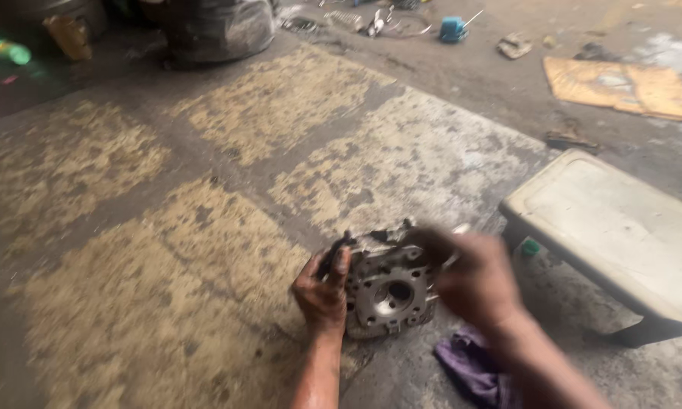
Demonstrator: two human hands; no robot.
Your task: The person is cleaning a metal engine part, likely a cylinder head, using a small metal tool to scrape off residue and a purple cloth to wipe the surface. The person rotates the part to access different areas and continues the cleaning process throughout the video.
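Left hand [323, 294] grips the left edge of a grey cast-metal engine part with a round bore [386, 291], lower centre, on the stained concrete floor [205, 227]. Right hand [473, 282], blurred, rests on its right side; grip unclear. Purple rag [470, 367] below, pale low stool [621, 227] right.

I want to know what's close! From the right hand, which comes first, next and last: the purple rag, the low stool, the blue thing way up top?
From the right hand:
1. Purple rag, just below it on the floor.
2. Low stool, off to its right.
3. Blue thing, far away at the top of the view.
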